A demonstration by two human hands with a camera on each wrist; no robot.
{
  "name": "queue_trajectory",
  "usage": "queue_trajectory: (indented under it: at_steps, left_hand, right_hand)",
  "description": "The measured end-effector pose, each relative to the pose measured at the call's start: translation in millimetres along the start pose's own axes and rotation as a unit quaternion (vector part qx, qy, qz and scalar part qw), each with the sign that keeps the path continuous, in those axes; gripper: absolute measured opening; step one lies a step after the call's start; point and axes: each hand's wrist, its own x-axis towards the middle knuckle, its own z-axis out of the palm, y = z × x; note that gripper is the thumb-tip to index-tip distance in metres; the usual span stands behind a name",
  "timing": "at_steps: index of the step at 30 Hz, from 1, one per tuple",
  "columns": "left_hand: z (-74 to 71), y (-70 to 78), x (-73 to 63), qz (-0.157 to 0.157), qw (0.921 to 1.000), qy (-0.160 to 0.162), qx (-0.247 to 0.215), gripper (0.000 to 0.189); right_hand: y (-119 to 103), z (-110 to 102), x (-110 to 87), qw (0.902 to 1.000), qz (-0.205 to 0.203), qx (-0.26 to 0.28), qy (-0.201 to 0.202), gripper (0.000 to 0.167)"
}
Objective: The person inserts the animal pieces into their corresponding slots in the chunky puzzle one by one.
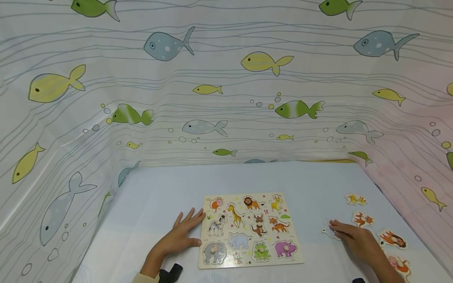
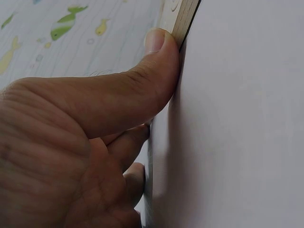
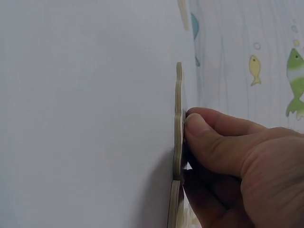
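A wooden animal peg puzzle board (image 1: 242,217) lies on the table, with printed animals and several knobbed pieces in its hollows. At the board's left edge rests my left hand (image 1: 180,236), its fingers spread and its thumb lower down the same edge. In the left wrist view the thumb (image 2: 159,57) touches the board's side (image 2: 187,23). To the right of the board, my right hand (image 1: 361,241) pinches a pale puzzle piece (image 1: 325,229), mostly hidden under the fingers. From the right wrist view this piece (image 3: 178,123) shows edge-on, thumb and finger at its face.
Loose animal pieces lie in a column along the table's right side: a yellow one (image 1: 356,199), an orange-brown one (image 1: 362,219), a lion (image 1: 393,239) and a monkey (image 1: 400,265), partly behind the right forearm. Fish-patterned cloth (image 1: 233,106) surrounds the table.
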Motion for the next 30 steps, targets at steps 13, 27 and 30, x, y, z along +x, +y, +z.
queue_trajectory:
  at_steps: [13, 27, 30]
  left_hand:
    - [0.3, -0.7, 0.4, -0.004, 1.0, -0.001, 0.003, 0.092]
    - [0.4, -1.0, 0.9, -0.003, 1.0, 0.001, 0.004, 0.093]
    - [0.3, -0.9, 0.6, -0.002, 1.0, 0.001, 0.005, 0.093]
  right_hand:
    - [-9.0, -5.5, 7.2, 0.9994, 0.009, 0.034, 0.005, 0.03]
    - [-28.4, 6.9, 14.1, 0.9884, -0.075, 0.128, 0.035, 0.038]
    - [-34.0, 12.2, 17.6, 0.9893, -0.067, 0.125, 0.033, 0.036]
